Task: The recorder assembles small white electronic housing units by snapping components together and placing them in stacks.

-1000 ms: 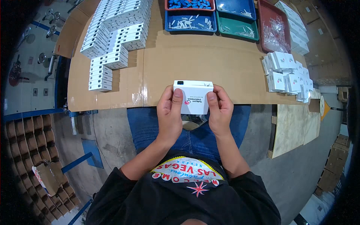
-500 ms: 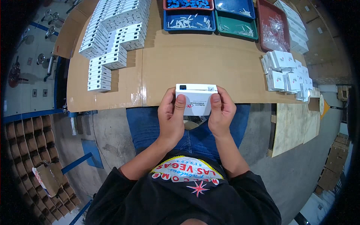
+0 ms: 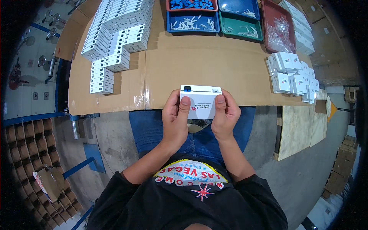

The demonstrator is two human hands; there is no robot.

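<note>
A small white plastic case (image 3: 202,109) with printing on its face is held level at the table's near edge. My left hand (image 3: 175,115) grips its left side, thumb on the printed face and fingers curled behind. My right hand (image 3: 226,115) grips the right side the same way. Along the case's far edge runs a narrow slot, with a small blue insert (image 3: 187,89) in a dark opening at its left end. The underside of the case is hidden.
Stacked white cases (image 3: 126,30) stand at the table's far left. Trays at the back hold blue parts (image 3: 191,4), white sticks (image 3: 191,23) and clear plastic bags (image 3: 279,30). White covers (image 3: 293,76) are piled at the right. Brown cardboard (image 3: 168,73) covers the table.
The case tilts very slightly in my hands, and more blue shows in its dark opening. Both hands keep their grip in nearly the same place.
</note>
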